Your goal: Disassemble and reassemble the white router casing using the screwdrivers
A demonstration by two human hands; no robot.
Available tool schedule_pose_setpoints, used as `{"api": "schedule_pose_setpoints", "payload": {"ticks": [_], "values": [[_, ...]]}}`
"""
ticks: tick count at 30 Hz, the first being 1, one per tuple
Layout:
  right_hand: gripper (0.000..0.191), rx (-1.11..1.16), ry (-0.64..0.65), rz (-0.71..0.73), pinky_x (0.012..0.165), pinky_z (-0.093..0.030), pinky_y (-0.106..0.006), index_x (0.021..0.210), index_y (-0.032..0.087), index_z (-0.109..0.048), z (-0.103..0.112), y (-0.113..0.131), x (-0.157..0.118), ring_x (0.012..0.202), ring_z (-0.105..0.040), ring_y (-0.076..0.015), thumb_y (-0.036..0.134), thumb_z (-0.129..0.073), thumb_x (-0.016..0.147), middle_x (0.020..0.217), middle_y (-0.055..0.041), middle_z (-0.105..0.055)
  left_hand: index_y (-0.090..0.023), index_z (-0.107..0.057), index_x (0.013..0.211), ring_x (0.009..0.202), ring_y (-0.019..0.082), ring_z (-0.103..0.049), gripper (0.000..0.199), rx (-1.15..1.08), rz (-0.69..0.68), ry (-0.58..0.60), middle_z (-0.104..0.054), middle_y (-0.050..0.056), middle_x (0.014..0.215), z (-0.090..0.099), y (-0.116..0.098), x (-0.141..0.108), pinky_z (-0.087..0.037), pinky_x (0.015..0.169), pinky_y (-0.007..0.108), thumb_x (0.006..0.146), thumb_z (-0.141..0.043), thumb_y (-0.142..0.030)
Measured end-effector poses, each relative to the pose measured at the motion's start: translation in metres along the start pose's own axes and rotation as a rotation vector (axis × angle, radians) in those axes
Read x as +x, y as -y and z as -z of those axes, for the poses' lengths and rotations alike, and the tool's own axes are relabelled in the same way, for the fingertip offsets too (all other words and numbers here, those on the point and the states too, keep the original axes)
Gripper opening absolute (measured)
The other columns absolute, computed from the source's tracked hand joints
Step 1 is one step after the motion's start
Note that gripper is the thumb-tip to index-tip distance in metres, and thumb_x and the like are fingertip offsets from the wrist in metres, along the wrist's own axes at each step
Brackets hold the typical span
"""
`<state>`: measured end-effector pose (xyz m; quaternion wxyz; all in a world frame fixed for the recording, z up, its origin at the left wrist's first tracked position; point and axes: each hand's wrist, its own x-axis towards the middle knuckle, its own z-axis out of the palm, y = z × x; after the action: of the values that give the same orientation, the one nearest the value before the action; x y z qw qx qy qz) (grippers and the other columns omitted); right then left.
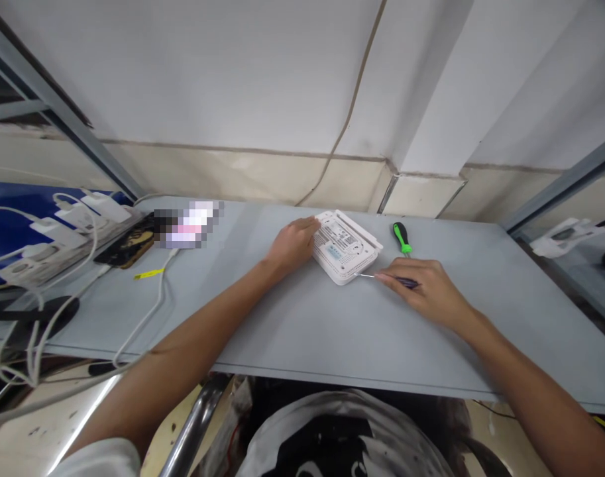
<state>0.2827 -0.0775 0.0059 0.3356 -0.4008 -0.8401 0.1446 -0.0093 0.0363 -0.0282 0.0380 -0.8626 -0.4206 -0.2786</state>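
Your left hand (293, 246) rests on the far corner of a white router (342, 246), which lies underside-up near the worktop's (302, 338) far edge; its fingers (309, 226) are pressed together. Your right hand (428, 289) pinches a slim screwdriver (406, 282), tip at the router's near corner. The casing is closed. A green-handled screwdriver (402, 237) lies just beyond; the near edge is well clear of both hands.

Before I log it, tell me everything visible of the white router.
The white router lies on the grey table, angled, its underside up: white plastic-looking with a printed label, rows of small vent holes and a raised strip along the far edge. The left hand presses its left corner; the metal shaft of a screwdriver in the right hand reaches its near edge.
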Motion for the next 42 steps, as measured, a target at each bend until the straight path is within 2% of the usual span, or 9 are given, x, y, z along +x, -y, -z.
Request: {"api": "schedule_pose_setpoints", "payload": {"ticks": [5,10,15,20,25,28,31,34,42], "values": [[0.034,-0.129,-0.088,-0.086,0.064,-0.052,-0.033,0.088,0.024,-0.077,-0.018,0.014,-0.01,0.065,-0.067,-0.0191,0.037,-0.052,0.107,0.075,-0.0048,-0.073,-0.014,-0.075,0.113,0.128,0.03,-0.068,0.043,0.028,0.016,0.038,-0.077,0.015,0.124,-0.001,-0.005,0.001,-0.058,0.111,0.048,0.086,-0.045,0.002],[0.042,-0.289,-0.143,-0.139,0.052,-0.04,-0.034,0.084,0.023,-0.075,-0.04,0.027,-0.022,0.054,-0.055,-0.017,0.036,-0.044,0.108,0.073,-0.0077,-0.067,-0.017,-0.074,0.117,0.131,0.026,-0.066,0.045,0.016,0.001,-0.01,-0.077,0.011,0.124,-0.006,-0.002,0.0,-0.056,0.114,0.046,0.089,-0.043,-0.001],[0.046,0.082,-0.109,-0.36,0.057,-0.042,-0.03,0.072,0.022,-0.068,-0.03,0.013,-0.011,0.057,-0.054,-0.0145,0.05,-0.052,0.104,0.066,-0.0025,-0.065,-0.013,-0.075,0.118,0.135,0.031,-0.064,0.046,0.015,0.018,0.012,-0.074,0.016,0.131,-0.004,-0.001,0.002,-0.054,0.115,0.05,0.088,-0.043,0.0],[0.054,0.684,-0.033,-0.682,0.045,-0.024,-0.027,0.07,0.017,-0.069,-0.025,-0.008,0.002,0.045,-0.033,-0.006,0.068,-0.072,0.086,0.069,-0.003,-0.065,-0.013,-0.076,0.115,0.135,0.033,-0.064,0.047,0.005,0.029,0.001,-0.075,0.016,0.129,-0.001,0.0,0.004,-0.054,0.115,0.054,0.086,-0.042,0.001],[0.054,0.918,0.026,-0.758,0.045,-0.019,-0.027,0.079,0.015,-0.072,-0.029,-0.014,0.004,0.042,-0.027,-0.003,0.068,-0.08,0.077,0.073,-0.004,-0.066,-0.017,-0.076,0.12,0.133,0.03,-0.066,0.048,0.003,-0.021,-0.052,-0.075,0.011,0.131,-0.004,0.007,0.004,-0.056,0.115,0.048,0.087,-0.045,-0.002],[0.05,0.736,0.004,-0.686,0.046,-0.024,-0.027,0.074,0.017,-0.07,-0.022,-0.012,0.003,0.046,-0.034,-0.0059,0.065,-0.073,0.086,0.071,-0.0031,-0.066,-0.018,-0.076,0.121,0.133,0.03,-0.066,0.048,0.009,-0.028,-0.054,-0.075,0.011,0.13,-0.003,0.007,0.004,-0.057,0.113,0.048,0.088,-0.044,-0.002],[0.04,0.325,-0.102,-0.51,0.057,-0.037,-0.027,0.07,0.019,-0.071,-0.008,-0.01,0.002,0.057,-0.051,-0.011,0.05,-0.066,0.095,0.069,-0.0015,-0.069,-0.016,-0.075,0.123,0.133,0.03,-0.066,0.048,0.04,-0.012,-0.03,-0.075,0.012,0.131,0.001,0.003,0.005,-0.057,0.112,0.049,0.09,-0.043,-0.002],[0.034,0.03,-0.214,-0.411,0.064,-0.041,-0.028,0.069,0.02,-0.072,0.004,-0.011,0.001,0.061,-0.059,-0.0132,0.04,-0.064,0.096,0.066,0.0003,-0.07,-0.012,-0.073,0.127,0.137,0.029,-0.063,0.047,0.072,0.021,0.018,-0.071,0.015,0.138,0.006,-0.003,0.006,-0.053,0.117,0.047,0.093,-0.04,-0.003],[0.033,-0.097,-0.168,-0.337,0.062,-0.043,-0.029,0.073,0.02,-0.074,0.002,-0.02,0.001,0.061,-0.064,-0.0155,0.039,-0.062,0.098,0.067,0.0004,-0.073,-0.014,-0.073,0.128,0.139,0.027,-0.061,0.049,0.068,0.069,0.056,-0.072,0.012,0.137,0.007,-0.004,0.006,-0.051,0.119,0.044,0.093,-0.04,-0.003]]}}
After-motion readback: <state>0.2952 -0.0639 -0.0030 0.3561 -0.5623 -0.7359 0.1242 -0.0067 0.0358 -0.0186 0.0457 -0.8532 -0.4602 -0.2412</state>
